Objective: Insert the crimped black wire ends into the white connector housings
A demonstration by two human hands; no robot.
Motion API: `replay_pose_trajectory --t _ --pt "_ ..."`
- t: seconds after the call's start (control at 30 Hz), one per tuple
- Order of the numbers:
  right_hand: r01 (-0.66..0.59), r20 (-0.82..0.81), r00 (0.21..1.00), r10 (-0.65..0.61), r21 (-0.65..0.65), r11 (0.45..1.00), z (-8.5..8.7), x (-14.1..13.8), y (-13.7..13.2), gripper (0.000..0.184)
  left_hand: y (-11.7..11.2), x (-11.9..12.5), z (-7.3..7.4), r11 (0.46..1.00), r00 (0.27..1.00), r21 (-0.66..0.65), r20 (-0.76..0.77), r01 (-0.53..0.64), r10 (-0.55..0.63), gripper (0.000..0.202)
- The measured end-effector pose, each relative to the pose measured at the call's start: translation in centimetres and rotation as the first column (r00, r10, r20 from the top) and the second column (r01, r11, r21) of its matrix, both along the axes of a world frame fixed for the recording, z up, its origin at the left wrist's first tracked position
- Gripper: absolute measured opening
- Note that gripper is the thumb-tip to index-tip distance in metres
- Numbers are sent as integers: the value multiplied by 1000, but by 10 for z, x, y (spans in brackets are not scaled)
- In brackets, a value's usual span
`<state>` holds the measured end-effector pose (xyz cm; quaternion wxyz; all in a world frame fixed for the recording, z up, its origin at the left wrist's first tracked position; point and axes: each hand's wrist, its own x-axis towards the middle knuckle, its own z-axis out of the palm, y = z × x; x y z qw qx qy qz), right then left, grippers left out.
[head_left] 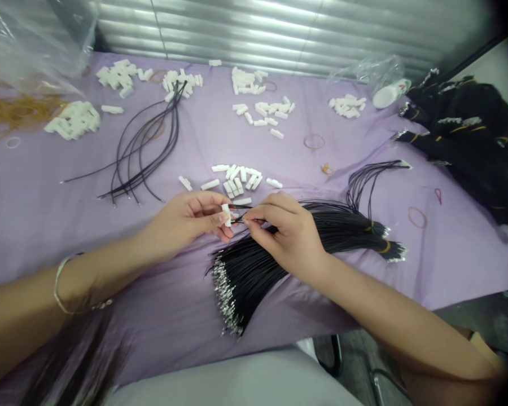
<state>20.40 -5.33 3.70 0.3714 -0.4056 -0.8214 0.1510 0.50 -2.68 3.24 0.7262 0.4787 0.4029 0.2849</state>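
Note:
Between the thumb and fingers of my left hand (203, 217) is a small white connector housing (226, 215), with black wires running from it to the right. My right hand (285, 231) pinches a thin black wire (260, 219) close to the housing. Whether that wire's tip sits inside the housing is too small to tell. Below my right hand lies a thick bundle of black wires (254, 282), its silvery terminal ends fanned out to the left. Just beyond my hands, several loose white housings (237, 180) are scattered on the purple cloth (161, 316).
More white housings lie in piles (74, 120) toward the back. Wired black leads (141, 152) rest at back left, near yellow rubber bands (19, 115) and a plastic bag (34, 39). Dark wire bundles (474, 152) are heaped at right, beside a white cup (390, 94).

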Motion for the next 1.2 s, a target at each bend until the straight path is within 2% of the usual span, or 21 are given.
replay_pose_trajectory --t 0.17,0.47,0.6,0.67,0.77,0.83,0.9,1.03,1.2 --pt "-10 -31 999 9 -34 999 0 -1 1 9 1 -1 -1 999 999 14 29 38 -38 10" --pt "-6 91 996 2 52 999 -6 -8 0 12 1 0 -6 999 989 -45 150 2 5 14" --pt "16 154 987 -37 139 990 1 -6 -1 12 2 2 -5 999 985 -45 170 -30 37 16" --pt "21 178 982 -58 201 979 8 -4 -4 11 3 1 -4 997 985 -3 155 -76 75 19" --pt "-32 296 954 -41 236 971 14 -3 -9 14 5 -1 -2 976 991 171 37 -133 128 19" --pt "-64 437 899 -25 187 980 13 -2 -9 17 7 -2 0 956 987 264 -51 -132 150 16" --pt "-61 542 841 1 93 994 9 -2 -5 17 8 -3 0 950 983 287 -102 -118 153 15" --pt "-29 581 812 60 -64 998 5 -3 3 15 10 -1 2 964 978 240 -144 -116 153 14" --pt "-18 633 768 94 -124 992 7 -5 2 16 11 1 2 976 980 183 -136 -120 146 17"
